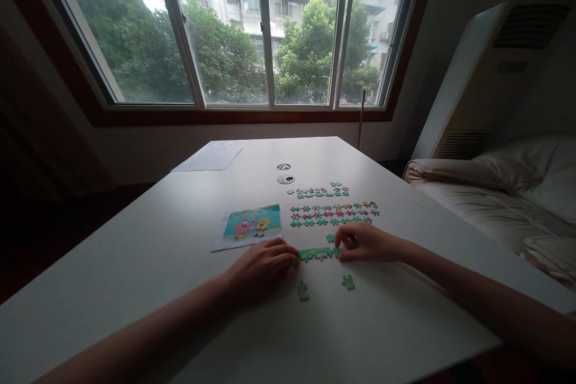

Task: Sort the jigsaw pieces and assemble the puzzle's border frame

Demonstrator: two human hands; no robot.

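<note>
A short green strip of joined puzzle pieces (318,253) lies on the white table (135,276) between my hands. My left hand (261,267) rests palm down with curled fingertips touching the strip's left end. My right hand (366,243) pinches the strip's right end with closed fingers. Two loose green pieces (303,291) (348,282) lie just in front of the strip. Behind it, rows of sorted pieces (333,213) and a farther row (320,192) are laid out. A cartoon reference picture (250,225) lies to the left of the rows.
A sheet of paper (209,157) lies at the table's far left. Two small round objects (285,179) (283,166) sit mid-table. A bed with white bedding (504,192) stands to the right, a standing air conditioner (490,78) behind it. A wide window (270,30) faces the table.
</note>
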